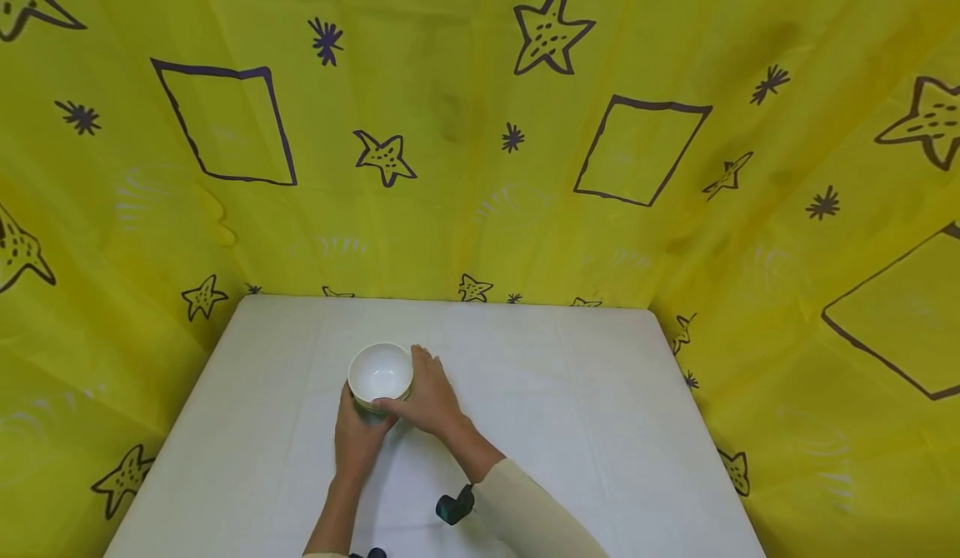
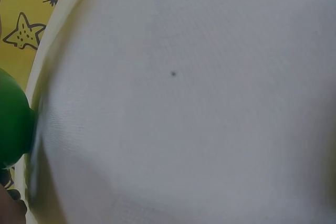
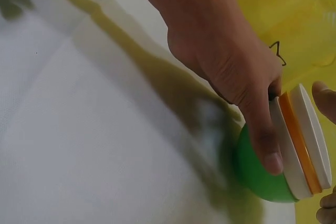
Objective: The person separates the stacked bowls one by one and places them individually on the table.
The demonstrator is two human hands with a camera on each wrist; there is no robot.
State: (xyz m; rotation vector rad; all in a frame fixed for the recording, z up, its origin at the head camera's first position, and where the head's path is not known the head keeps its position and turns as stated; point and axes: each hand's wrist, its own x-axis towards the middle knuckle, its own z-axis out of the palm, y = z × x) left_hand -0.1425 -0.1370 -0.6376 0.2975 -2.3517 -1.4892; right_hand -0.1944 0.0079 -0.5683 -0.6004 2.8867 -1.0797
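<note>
A stack of nested bowls [image 1: 382,370] is between my two hands over the left middle of the table. From above, the top bowl shows a white inside. Side on, in the right wrist view, a green bowl [image 3: 261,174] carries white and orange rims above it. My left hand [image 1: 358,437] holds the stack from its left and near side. My right hand [image 1: 431,400] grips the right side, thumb along the near wall just below the rim. In the left wrist view, only the green underside [image 2: 13,121] with its foot and some fingers [image 2: 11,207] show at the left edge.
A white-covered table [image 1: 570,425] spreads out beneath the hands. Yellow curtains [image 1: 450,208] with drawn stars and squares stand along its back and sides. A dark wrist device [image 1: 455,505] sits by the right sleeve [image 1: 532,508].
</note>
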